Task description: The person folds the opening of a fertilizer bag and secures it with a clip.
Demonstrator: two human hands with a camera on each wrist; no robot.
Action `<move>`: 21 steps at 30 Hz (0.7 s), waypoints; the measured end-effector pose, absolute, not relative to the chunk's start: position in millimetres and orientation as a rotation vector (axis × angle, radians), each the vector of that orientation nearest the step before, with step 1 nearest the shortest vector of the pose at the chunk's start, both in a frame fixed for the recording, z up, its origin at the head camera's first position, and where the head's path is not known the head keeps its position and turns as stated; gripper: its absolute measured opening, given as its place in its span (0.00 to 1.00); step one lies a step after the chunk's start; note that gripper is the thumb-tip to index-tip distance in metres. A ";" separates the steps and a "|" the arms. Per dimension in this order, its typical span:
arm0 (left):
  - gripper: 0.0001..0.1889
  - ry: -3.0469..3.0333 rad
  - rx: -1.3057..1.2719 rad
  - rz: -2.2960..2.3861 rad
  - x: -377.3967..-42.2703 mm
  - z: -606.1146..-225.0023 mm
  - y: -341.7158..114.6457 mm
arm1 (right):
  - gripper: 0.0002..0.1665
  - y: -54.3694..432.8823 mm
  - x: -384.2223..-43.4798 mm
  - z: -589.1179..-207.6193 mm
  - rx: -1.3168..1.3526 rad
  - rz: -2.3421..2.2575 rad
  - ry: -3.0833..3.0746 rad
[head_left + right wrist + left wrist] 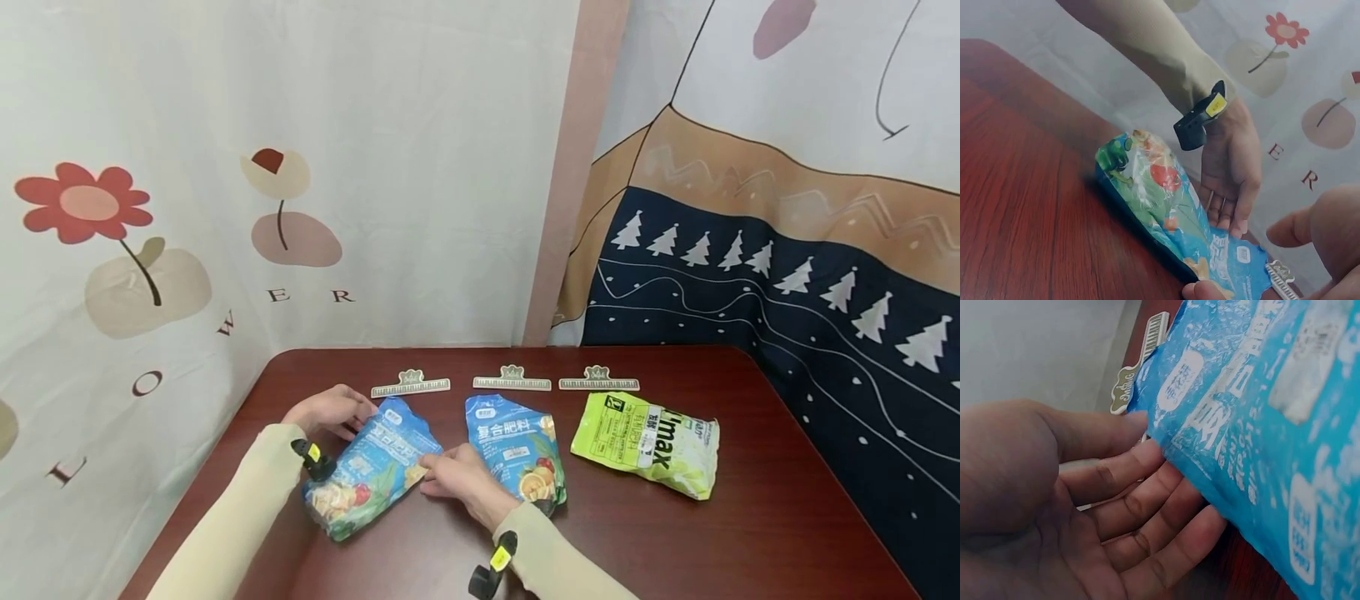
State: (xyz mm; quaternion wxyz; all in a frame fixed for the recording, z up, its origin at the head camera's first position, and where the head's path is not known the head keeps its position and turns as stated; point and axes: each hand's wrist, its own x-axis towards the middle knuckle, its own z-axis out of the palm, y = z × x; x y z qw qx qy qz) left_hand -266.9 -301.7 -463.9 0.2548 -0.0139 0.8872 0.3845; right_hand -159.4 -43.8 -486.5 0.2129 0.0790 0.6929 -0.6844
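A blue fertilizer bag (382, 467) with fruit pictures lies slanted on the table between the two hands. At its upper left edge is my left hand (333, 412); in the left wrist view its loosely bent fingers (1172, 540) touch the bag's edge, and the thumb is by the top corner. My right hand (467, 482) is at the bag's right edge. In the right wrist view its thumb (1294, 230) stands apart from the bag, while a fingertip (1205, 291) touches the edge. A second blue fertilizer bag (517, 442) lies partly behind the right hand and wrist.
A green-yellow bag (648, 442) lies at the right. Along the table's back edge are three ruler-like clips: a left clip (411, 385), a middle clip (512, 380) and a right clip (598, 380). Printed curtains (420, 167) hang behind the dark red table (645, 550).
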 end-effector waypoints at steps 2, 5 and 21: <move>0.16 2.421 -0.052 1.028 -267.7 -462.7 -299.6 | 0.23 -44.5 -161.4 -486.2 0.239 -1.922 1.905; 0.14 2.439 -0.061 1.001 -268.5 -461.4 -296.9 | 0.21 -44.8 -164.0 -487.2 0.257 -1.959 1.859; 0.06 2.484 -0.080 0.922 -270.7 -460.4 -290.6 | 0.10 -54.9 -166.8 -496.3 0.239 -1.904 2.047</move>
